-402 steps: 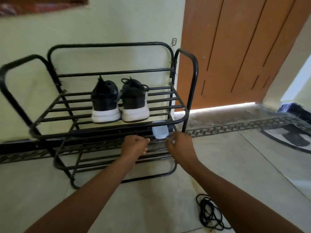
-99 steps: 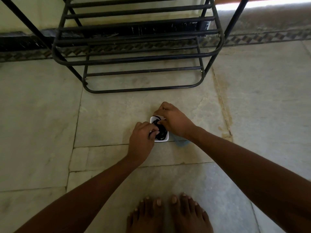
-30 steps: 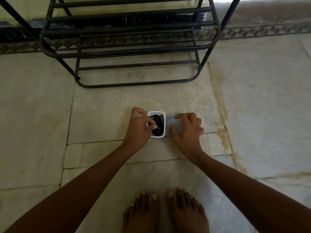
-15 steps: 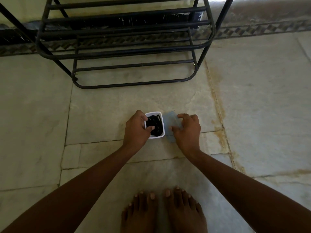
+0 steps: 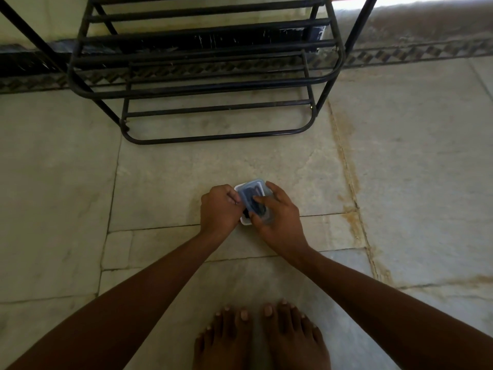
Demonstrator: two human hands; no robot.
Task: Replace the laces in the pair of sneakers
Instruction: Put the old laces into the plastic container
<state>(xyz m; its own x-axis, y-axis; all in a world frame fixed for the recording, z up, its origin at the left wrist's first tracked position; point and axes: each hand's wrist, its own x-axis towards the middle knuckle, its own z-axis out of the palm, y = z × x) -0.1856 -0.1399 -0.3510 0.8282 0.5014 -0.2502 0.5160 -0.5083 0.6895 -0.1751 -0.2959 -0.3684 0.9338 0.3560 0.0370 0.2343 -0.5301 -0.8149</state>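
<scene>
Low over the floor, the left hand [image 5: 218, 206] grips the white box [image 5: 245, 221] while the right hand [image 5: 277, 214] holds its translucent lid [image 5: 252, 192].

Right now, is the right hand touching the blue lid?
Touching. The head view shows the right hand with fingers lying on the blue lid over the white container.

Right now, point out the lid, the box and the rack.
lid [image 5: 252, 194]: head view, bare top face near its far end.
box [image 5: 245, 221]: head view, white near-left corner under the lid.
rack [image 5: 213, 136]: head view, bottom front bar.
</scene>
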